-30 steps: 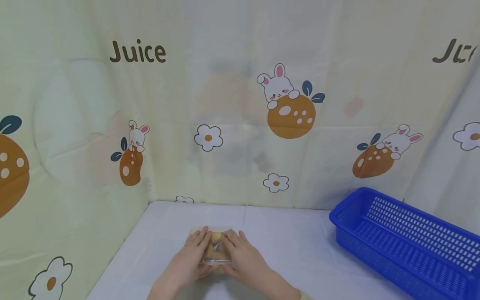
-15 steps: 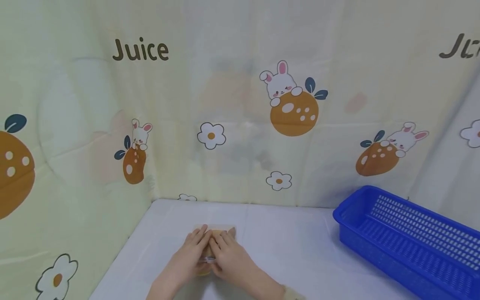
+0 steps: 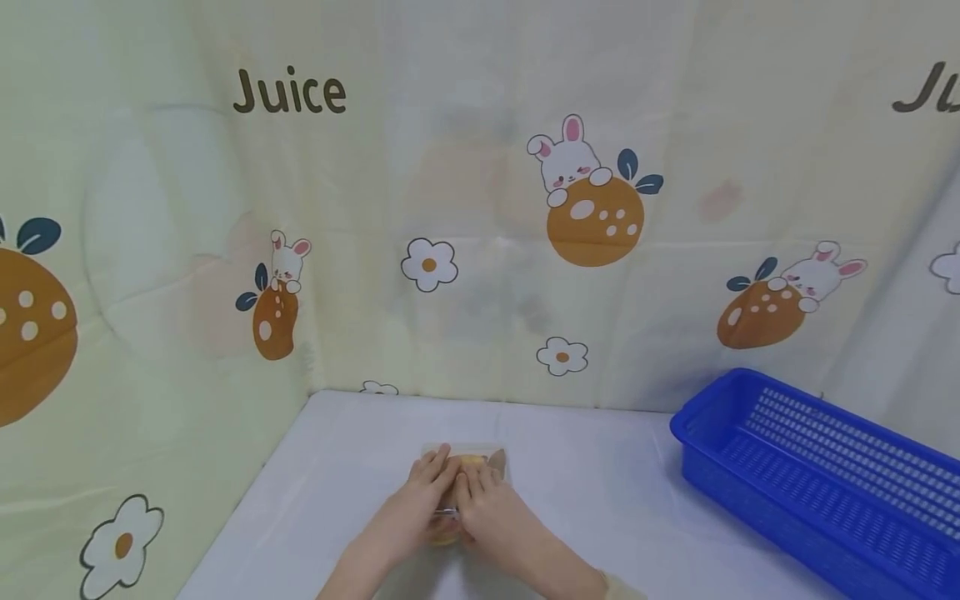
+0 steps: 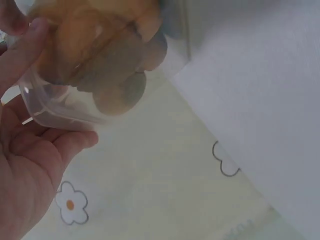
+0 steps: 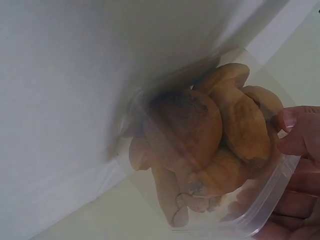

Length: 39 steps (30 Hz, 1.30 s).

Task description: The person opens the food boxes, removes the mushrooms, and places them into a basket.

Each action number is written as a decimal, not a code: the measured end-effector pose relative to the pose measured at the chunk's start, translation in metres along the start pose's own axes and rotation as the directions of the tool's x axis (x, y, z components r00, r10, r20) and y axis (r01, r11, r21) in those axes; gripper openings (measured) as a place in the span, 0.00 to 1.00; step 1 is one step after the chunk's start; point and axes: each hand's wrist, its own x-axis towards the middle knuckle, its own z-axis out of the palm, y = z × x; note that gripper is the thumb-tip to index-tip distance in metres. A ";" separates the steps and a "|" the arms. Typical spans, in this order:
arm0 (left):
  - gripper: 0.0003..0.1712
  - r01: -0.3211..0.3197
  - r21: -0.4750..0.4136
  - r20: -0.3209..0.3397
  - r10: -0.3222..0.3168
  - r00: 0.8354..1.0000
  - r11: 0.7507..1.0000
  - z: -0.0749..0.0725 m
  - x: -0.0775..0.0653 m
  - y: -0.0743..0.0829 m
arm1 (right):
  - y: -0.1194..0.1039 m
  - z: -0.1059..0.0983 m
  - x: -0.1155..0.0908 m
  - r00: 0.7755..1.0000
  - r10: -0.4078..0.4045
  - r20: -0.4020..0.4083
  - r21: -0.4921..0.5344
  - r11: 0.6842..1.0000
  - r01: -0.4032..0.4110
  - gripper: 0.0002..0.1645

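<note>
Two hands, the left hand point(image 3: 416, 512) and the right hand point(image 3: 491, 517), meet over one clear plastic container point(image 3: 467, 467) resting on the white table point(image 3: 600, 500), each with fingers curled around its walls, while one blue basket point(image 3: 817, 475) stands well apart to the right. The head view shows the hands covering most of the container. The wrist views alone reveal several golden-brown pastries point(image 5: 200, 140) inside it, too overlapped to count exactly.
</note>
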 end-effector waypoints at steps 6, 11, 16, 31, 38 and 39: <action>0.43 -0.057 0.060 -0.047 0.060 0.997 0.997 0.009 0.005 0.001 | 0.003 0.000 -0.003 0.998 -0.055 0.035 -0.117 0.991 0.059 0.29; 0.44 -0.065 0.058 -0.071 0.070 0.995 0.996 0.011 0.005 0.003 | 0.006 -0.007 -0.002 0.993 -0.074 0.088 -0.163 0.983 0.087 0.29; 0.45 -0.016 -0.018 -0.057 0.015 0.998 1.000 0.007 0.007 0.002 | 0.014 -0.012 0.000 0.996 -0.063 0.065 -0.091 0.994 0.068 0.32; 0.65 0.184 -0.343 -0.166 -0.253 0.953 0.921 0.010 0.004 -0.016 | 0.057 -0.003 0.004 0.853 0.139 -0.503 0.355 0.933 0.057 0.10; 0.62 0.184 -0.319 -0.156 -0.243 0.957 0.930 0.009 0.001 -0.018 | 0.067 0.021 0.029 0.758 0.290 -0.584 0.358 0.930 -0.080 0.10; 0.62 0.181 -0.320 -0.159 -0.241 0.957 0.930 0.009 0.001 -0.018 | 0.068 0.025 0.031 0.763 0.317 -0.563 0.377 0.920 -0.104 0.09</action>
